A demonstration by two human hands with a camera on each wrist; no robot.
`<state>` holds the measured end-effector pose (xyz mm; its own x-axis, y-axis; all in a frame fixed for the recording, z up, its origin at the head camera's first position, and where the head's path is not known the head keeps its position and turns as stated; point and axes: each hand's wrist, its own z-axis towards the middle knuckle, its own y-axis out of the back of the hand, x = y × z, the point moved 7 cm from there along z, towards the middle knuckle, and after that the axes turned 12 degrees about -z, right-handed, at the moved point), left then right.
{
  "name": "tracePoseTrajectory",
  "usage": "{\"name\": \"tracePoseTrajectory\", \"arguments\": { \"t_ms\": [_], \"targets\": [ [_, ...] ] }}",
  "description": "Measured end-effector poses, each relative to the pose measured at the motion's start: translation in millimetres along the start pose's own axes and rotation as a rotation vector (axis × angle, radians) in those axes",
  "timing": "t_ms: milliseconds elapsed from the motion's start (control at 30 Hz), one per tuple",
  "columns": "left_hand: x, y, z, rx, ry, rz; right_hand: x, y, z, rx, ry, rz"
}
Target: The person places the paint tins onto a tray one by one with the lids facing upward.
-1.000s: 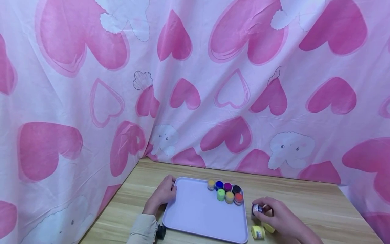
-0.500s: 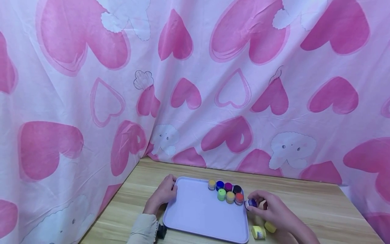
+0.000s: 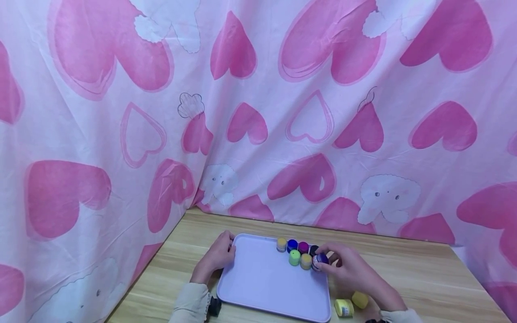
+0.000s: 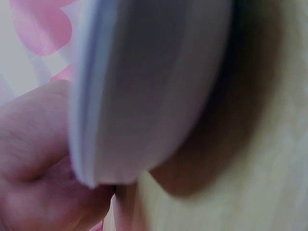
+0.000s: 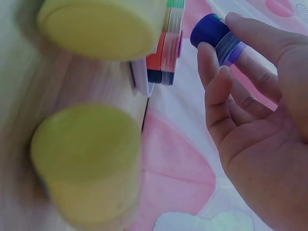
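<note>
My left hand (image 3: 219,254) grips the left rim of a pale lilac tray (image 3: 264,282); the left wrist view shows the tray's side (image 4: 159,91) close up, with the hand beside it. Between thumb and fingers my right hand (image 3: 350,268) pinches a small paint jar with a dark blue lid (image 5: 210,32). In the head view that jar overlaps the right end of the front row of jars and hides the red one. The right wrist view shows it held apart from the red jar (image 5: 156,60). A green jar (image 3: 294,258) and a tan jar (image 3: 306,261) stand to its left.
Along the tray's back stand a yellowish jar (image 3: 281,245), a blue jar (image 3: 292,246), a magenta jar (image 3: 303,247) and a partly hidden black jar (image 3: 313,250). Two yellow jars, one lying nearer the tray (image 3: 344,308), are on the wooden table (image 3: 436,282). A heart-patterned curtain hangs behind.
My right hand has carried the dark blue jar leftward and away from me, from beside the tray to over its back right corner. My left hand stays on the rim.
</note>
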<state>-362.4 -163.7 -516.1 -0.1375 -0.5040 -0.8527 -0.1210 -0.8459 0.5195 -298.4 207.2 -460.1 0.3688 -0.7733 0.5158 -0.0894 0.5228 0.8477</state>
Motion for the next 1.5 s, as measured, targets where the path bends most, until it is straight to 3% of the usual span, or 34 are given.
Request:
{"name": "tracePoseTrajectory", "arguments": {
  "t_ms": [233,500,1033,1300,1500],
  "targets": [
    [1.1,0.2,1.2,0.001,0.005,0.008,14.2,-3.2,11.8,-0.006,0.032,-0.045],
    [-0.9,0.7,0.8,0.003,0.003,0.004,26.7,-9.6,24.7,0.007,0.031,-0.026],
    [-0.2,0.4,1.0,-0.003,-0.003,0.015,48.4,-26.0,43.9,-0.029,0.185,-0.017],
    [1.2,-0.2,1.6,-0.008,0.013,0.019,54.4,-30.5,51.9,-0.038,0.176,-0.024],
    [2.1,0.7,1.5,-0.01,0.0,0.021,55.9,-36.3,60.5,-0.025,0.118,-0.079]
  ]
}}
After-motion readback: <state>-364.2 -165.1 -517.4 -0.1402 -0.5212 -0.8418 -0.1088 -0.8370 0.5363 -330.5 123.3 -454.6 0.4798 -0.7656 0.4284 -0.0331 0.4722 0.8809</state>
